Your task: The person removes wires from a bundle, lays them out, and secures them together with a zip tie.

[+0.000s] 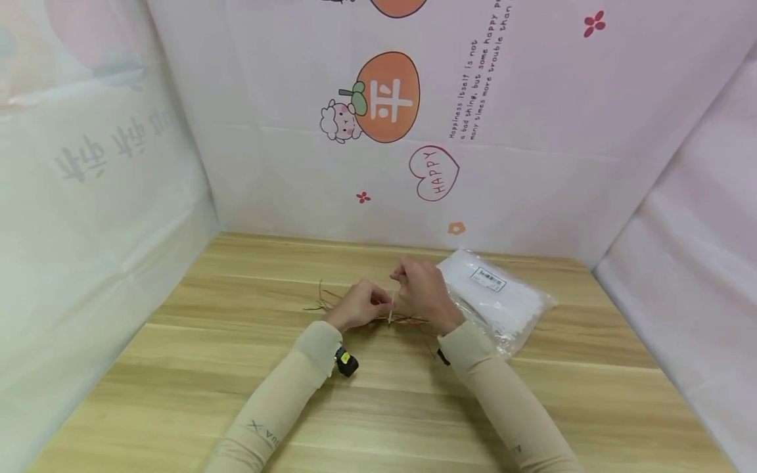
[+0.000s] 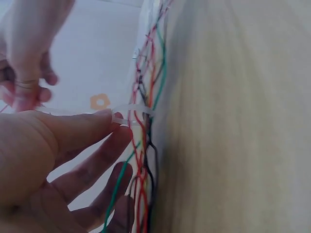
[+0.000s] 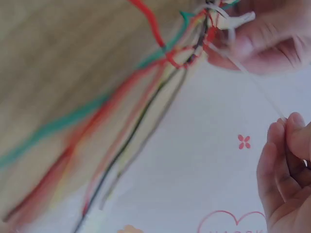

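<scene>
A bundle of thin red, green, black and yellow wires (image 1: 408,320) lies across the middle of the table. Looped around it is a white cable tie (image 3: 260,88), its loop still wider than the wires in the left wrist view. My left hand (image 1: 359,305) pinches the tie close to its head between thumb and index finger, the other fingers behind the wires. Up and to the right, my right hand (image 1: 424,289) pinches the tie's tail between thumb and fingertips. The tail runs straight between the two hands.
A clear plastic bag (image 1: 514,299) of white cable ties, with a barcode label (image 1: 487,278), lies right of the right hand. Loose wire ends spread out left and right of the hands. A printed white cloth (image 1: 296,164) stands behind the wooden table (image 1: 367,420).
</scene>
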The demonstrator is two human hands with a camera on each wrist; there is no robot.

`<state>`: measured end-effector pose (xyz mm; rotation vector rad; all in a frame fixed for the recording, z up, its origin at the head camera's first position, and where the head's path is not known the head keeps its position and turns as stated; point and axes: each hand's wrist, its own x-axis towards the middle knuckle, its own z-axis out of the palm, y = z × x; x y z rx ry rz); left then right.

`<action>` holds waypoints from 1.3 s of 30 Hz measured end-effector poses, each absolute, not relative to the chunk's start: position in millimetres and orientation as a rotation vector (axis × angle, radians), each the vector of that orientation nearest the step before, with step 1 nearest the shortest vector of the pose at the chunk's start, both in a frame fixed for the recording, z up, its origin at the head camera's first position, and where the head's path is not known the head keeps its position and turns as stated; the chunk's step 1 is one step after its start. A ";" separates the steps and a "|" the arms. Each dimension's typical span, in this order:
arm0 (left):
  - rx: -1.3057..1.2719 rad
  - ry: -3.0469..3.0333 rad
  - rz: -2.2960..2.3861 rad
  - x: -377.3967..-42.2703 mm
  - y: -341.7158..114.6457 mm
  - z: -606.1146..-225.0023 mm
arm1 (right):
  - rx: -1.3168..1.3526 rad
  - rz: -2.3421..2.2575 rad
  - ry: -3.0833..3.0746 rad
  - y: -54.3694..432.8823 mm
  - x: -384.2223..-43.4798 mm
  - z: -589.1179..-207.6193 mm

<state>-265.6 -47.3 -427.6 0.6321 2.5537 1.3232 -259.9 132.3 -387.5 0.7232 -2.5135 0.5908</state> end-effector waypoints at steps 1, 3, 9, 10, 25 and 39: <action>0.624 2.550 1.317 -264.8 -47.6 -427.4 | 0.738 0.589 -2.489 132.7 -260.3 -385.4; 0.602 2.551 1.305 -263.6 -47.9 -426.8 | 0.760 0.581 -2.434 133.1 -261.4 -380.5; 0.581 2.720 1.198 -262.8 -47.6 -425.4 | 0.791 0.520 -2.268 134.2 -269.2 -370.9; 0.581 2.747 1.185 -262.8 -47.8 -425.5 | 0.798 0.512 -2.235 134.3 -270.5 -369.8; 0.548 2.923 1.013 -253.0 -49.1 -422.5 | 0.859 0.434 -1.932 132.9 -277.0 -360.4; 0.824 3.080 0.738 -253.6 -42.5 -429.6 | 0.953 0.571 -1.980 137.5 -281.9 -353.2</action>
